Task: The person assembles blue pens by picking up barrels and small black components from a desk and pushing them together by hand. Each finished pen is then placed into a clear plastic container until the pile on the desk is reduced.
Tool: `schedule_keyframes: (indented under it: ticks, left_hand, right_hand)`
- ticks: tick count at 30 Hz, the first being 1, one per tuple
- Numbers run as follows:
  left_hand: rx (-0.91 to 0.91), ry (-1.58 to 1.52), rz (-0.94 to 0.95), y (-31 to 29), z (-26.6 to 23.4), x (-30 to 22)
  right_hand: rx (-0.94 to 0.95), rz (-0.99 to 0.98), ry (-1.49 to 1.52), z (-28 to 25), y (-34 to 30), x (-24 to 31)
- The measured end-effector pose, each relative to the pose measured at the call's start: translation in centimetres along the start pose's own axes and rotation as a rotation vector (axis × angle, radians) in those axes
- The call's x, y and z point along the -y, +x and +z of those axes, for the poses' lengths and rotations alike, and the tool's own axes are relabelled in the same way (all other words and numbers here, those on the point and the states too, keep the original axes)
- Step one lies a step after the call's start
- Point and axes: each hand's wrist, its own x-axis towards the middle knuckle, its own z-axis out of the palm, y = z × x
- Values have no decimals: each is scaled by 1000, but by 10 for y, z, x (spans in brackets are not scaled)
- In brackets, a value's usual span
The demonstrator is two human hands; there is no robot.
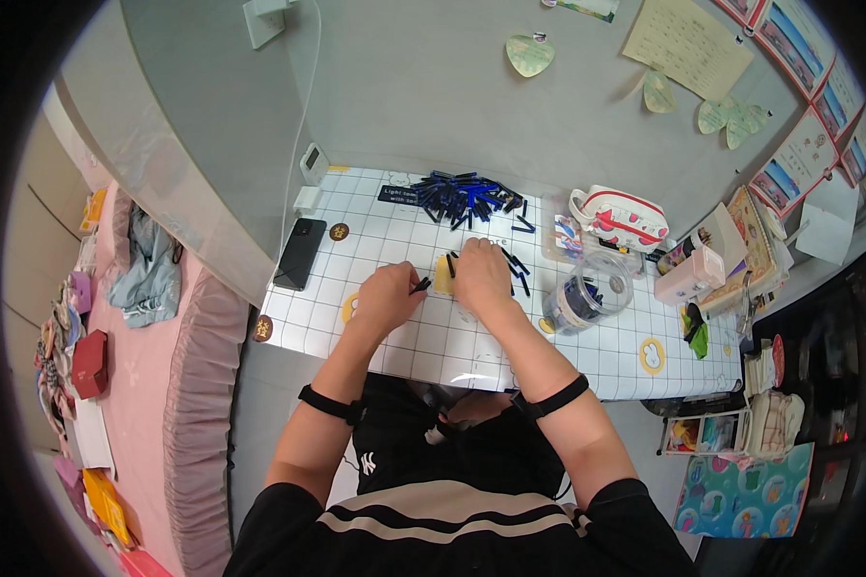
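Note:
Over the middle of the gridded white table, my left hand (pixel 387 298) pinches a short black tube (pixel 421 285), which looks like an ink cartridge. To its right, my right hand (pixel 483 276) has its fingers closed on another slim black tube (pixel 451 262), partly hidden by the fingertips. A yellow patch (pixel 443 276) shows between the hands. Beyond them lies a heap of blue and black tubes (pixel 465 197). Several loose tubes (pixel 517 262) rest just right of my right hand. A clear round jar (pixel 579 306) with dark pieces inside stands further right.
A black phone (pixel 300 255) lies at the table's left, near a white cable. At the back right are a red-patterned white pouch (pixel 621 217) and a pink box (pixel 691 276). A wall (pixel 404 87) bounds the far side; a pink bed (pixel 149 385) stands left.

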Motion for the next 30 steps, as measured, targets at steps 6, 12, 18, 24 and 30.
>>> schedule_keyframes:
  ticks: [6,12,18,24,30]
  left_hand:
    - [3,79,-14,2,5,-7]
    - [-51,6,-13,-4,4,0]
    - [-186,-154,70,-17,11,0]
    - [-151,-410,162,-22,20,-15]
    - [-104,-414,300,-22,24,-12]
  right_hand:
    - [-38,-83,-33,3,0,12]
    - [-27,-127,124,-2,-9,10]
    - [-151,-142,551,5,-43,-5]
    - [-289,22,1025,6,-62,-8]
    - [-393,-3,1044,15,-66,-4]
